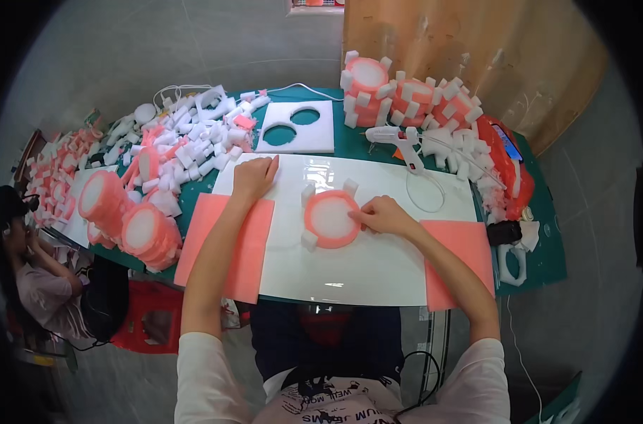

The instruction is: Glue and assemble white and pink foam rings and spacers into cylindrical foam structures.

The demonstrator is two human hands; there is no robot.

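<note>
A round foam disc (332, 218), pink at the rim and white in the middle, lies on the white board (335, 272). Small white foam blocks stand out from its rim at the upper left, upper right and lower left (309, 240). My right hand (384, 215) pinches the disc's right edge; the fingers hide whatever else sits there. Farther left, my left hand (254, 178) rests near the board's far-left edge with its fingers curled. Whether anything is inside it I cannot see.
Pink foam sheets (222, 247) lie at both sides of the board. A white glue gun (394, 138) stands at the far right, before stacked foam rounds (369, 74). Loose foam pieces (201, 138) heap at the far left, near stacked pink rounds (148, 230). Another person (46, 283) sits at left.
</note>
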